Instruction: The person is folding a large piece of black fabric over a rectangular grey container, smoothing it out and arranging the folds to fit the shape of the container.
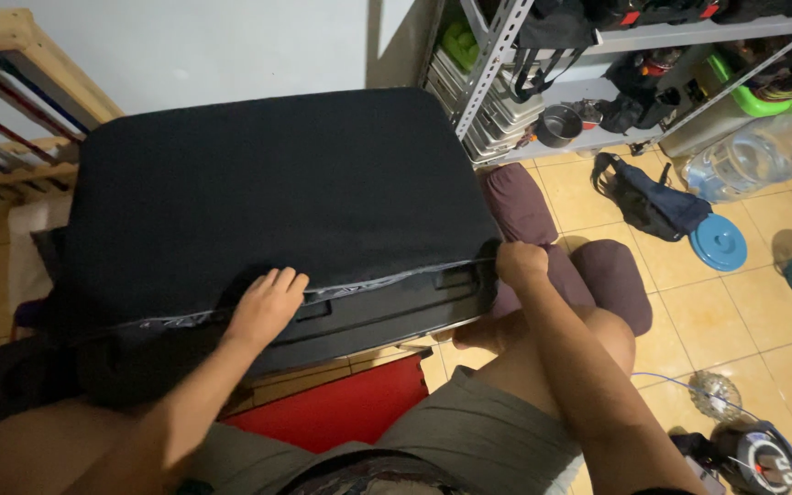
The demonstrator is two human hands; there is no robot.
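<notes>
Pressing down with my left hand [266, 307], I hold the lid of a large black suitcase [277, 202] that lies flat on the tiled floor [763, 330] in front of my knees. The left fingers [279, 280] are spread and released, resting flat on the lid's front edge just above the zipper seam [368, 286]; they grasp nothing. My right hand [520, 264] sits at the suitcase's front right corner, its fingers clenched in a pinch on the zipper seam where it rounds the corner; whether a pull tab lies inside the pinch I cannot tell. The seam runs as a pale line between the two hands, along the front side of the case.

A red flat object [341, 408] lies on the floor under the case's near edge, beside my shorts. Two maroon cushions [611, 280] rest just right of the suitcase, one near the corner, one further back. Beyond them, a dark blue bag [657, 202] and a blue round lid [719, 243] lie on the tiles, near a clear water jug [758, 151]. A metal shelf rack [506, 55] stands behind, against the wall, and a wooden rail frame [20, 101] stands at far left.
</notes>
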